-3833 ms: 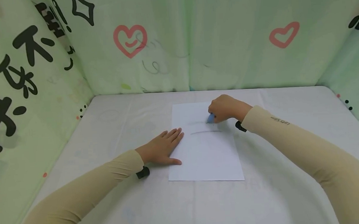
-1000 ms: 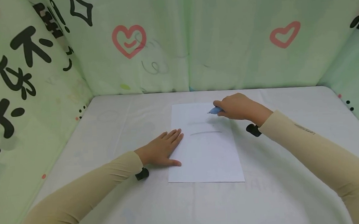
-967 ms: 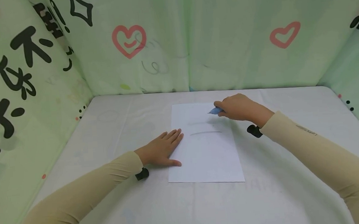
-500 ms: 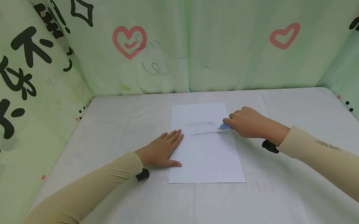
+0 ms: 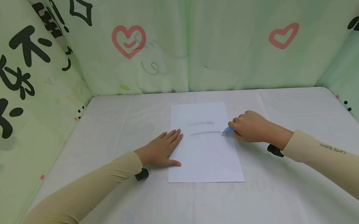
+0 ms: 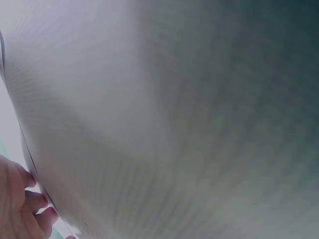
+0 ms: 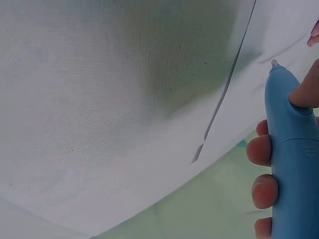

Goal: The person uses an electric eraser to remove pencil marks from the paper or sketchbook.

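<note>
A sheet of white paper [image 5: 204, 165] lies on the table with a grey curved pencil line [image 5: 204, 133] across it. Above that line is a fainter, smudged grey streak [image 5: 200, 123]. The left hand [image 5: 161, 149] rests flat on the paper's left edge, fingers straight and thumb spread. The right hand [image 5: 251, 126] grips a blue electric eraser [image 7: 294, 149], its fingers curled round the body and the thumb on the upper side. Its small pale tip is at the right end of the pencil line; whether it touches the paper I cannot tell.
A white cloth covers the table [image 5: 121, 122]. Green printed curtains [image 5: 225, 54] hang behind and on both sides. A black wrist device [image 5: 141, 174] sits at the left wrist, and a similar black device [image 5: 275, 150] at the right.
The right hand has brought the electric eraser from the upper part of the paper down and rightward to the lower line's right end. The left hand has stayed in place.
</note>
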Demonstrator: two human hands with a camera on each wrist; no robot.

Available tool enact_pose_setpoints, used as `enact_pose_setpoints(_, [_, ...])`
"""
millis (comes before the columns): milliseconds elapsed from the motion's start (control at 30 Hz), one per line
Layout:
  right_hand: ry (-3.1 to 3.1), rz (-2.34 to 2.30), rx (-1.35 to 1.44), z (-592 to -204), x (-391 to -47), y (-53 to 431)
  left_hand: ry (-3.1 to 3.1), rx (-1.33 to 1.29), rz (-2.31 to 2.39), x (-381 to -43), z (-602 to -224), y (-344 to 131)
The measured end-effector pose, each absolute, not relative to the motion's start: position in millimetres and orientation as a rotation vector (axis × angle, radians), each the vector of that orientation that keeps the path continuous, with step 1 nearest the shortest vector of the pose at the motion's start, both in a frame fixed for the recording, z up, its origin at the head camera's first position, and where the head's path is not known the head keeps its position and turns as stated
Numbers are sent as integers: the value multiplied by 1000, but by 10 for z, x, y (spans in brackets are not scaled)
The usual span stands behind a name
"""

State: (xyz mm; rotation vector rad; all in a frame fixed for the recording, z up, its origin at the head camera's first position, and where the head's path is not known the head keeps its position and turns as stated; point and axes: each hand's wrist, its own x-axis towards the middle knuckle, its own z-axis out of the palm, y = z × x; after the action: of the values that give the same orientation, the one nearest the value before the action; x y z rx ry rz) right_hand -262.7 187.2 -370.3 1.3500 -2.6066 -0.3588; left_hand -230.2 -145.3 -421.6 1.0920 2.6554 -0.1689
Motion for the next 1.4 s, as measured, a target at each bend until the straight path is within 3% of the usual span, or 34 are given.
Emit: enact_pose_setpoints(1400, [-2532,-335,1375,-3794,-2750,1821,2653,1069,-169,-2261,-4161,-1436])
